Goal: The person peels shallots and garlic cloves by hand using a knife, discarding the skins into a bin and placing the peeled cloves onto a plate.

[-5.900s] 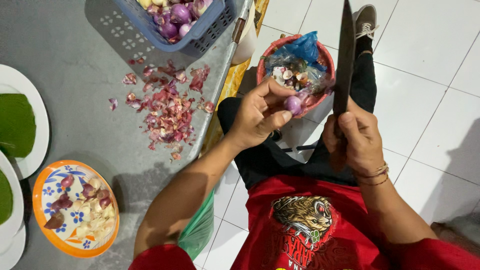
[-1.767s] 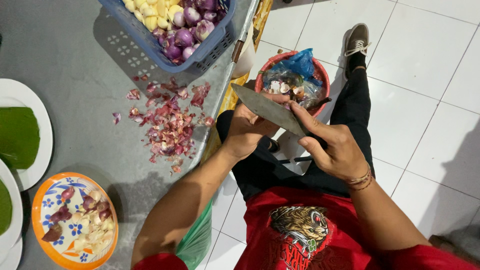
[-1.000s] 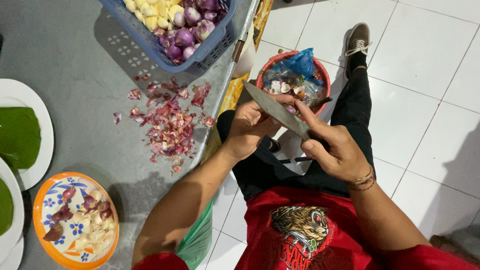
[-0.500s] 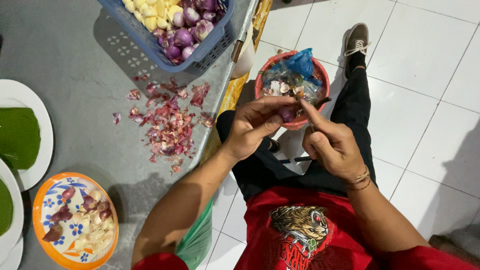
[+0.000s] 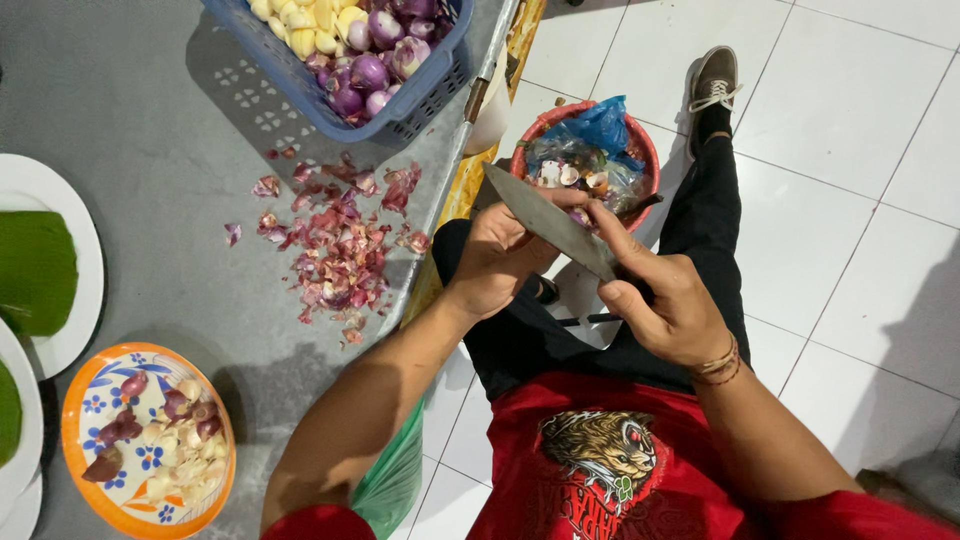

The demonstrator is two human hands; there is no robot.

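the knife is back across the left hand; right hand grips it (left's contents hidden).

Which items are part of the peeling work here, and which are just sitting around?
In use: knife in right hand; left hand at the blade; red bin; blue basket of shallots; peel pile; orange bowl.

Idle: white plate with green leaf.
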